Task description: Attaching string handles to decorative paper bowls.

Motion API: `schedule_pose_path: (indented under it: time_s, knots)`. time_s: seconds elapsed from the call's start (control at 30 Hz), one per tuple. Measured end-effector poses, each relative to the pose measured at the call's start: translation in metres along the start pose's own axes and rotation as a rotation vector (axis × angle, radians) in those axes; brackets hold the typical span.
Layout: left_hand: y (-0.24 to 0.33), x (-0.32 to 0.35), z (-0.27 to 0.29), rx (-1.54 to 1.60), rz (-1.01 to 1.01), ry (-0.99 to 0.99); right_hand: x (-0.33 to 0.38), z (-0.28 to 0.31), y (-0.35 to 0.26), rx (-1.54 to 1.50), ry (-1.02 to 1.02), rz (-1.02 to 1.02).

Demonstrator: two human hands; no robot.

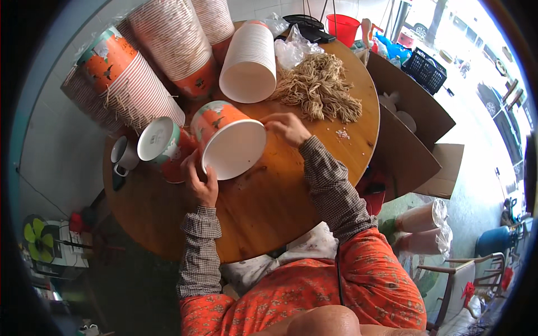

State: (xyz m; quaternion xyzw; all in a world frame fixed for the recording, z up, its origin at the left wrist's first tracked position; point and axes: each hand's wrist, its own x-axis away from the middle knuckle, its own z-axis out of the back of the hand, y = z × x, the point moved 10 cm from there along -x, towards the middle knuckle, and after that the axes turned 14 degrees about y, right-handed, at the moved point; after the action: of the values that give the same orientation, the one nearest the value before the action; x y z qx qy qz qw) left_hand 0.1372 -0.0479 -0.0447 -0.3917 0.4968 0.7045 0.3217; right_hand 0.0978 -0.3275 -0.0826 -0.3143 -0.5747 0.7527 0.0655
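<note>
I hold a large paper bucket (230, 140), orange and green outside and white inside, tilted with its mouth toward me over a round wooden table (269, 213). My left hand (200, 182) grips its lower rim. My right hand (287, 127) touches the upper right rim. Just left lies another bucket (162, 143) of the same kind, bottom facing me. A heap of tan string handles (319, 87) sits behind my right hand.
Long stacks of nested buckets (129, 84) lie across the table's far left; a white stack (249, 61) lies in the middle. A white mug (124, 154) stands at the left edge. Cardboard boxes (409, 123), a red bucket (343, 28) and bagged stacks (420, 224) stand to the right.
</note>
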Motion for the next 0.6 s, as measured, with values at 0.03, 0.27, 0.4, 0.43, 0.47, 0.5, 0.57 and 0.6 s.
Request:
schedule_pose_path:
  time_s: [0.03,0.27,0.4,0.43,0.47,0.5,0.57,0.6]
  knots:
    - [-0.002,0.0,0.002,-0.004,0.002,0.001,-0.007,0.012,0.0,0.035,0.078,0.041]
    - [-0.001,0.004,-0.006,-0.128,0.013,-0.039,-0.02,0.122,0.034,0.925,0.717,-0.074]
    - [-0.003,0.008,-0.007,-0.084,0.011,-0.018,-0.028,0.129,0.056,1.114,0.614,-0.204]
    - [-0.005,0.01,-0.008,-0.05,0.017,-0.012,-0.03,0.131,0.056,1.156,0.63,-0.176]
    - [-0.007,0.012,-0.01,-0.05,0.02,-0.016,-0.029,0.135,0.057,1.113,0.661,-0.158]
    - [-0.01,0.013,-0.012,-0.07,0.021,-0.04,-0.03,0.133,0.052,1.065,0.686,-0.135]
    - [-0.013,0.014,-0.012,-0.119,0.02,-0.035,-0.025,0.128,0.044,0.999,0.692,-0.102]
    - [-0.014,0.012,-0.008,-0.152,0.018,-0.004,-0.025,0.117,0.033,0.889,0.673,0.011]
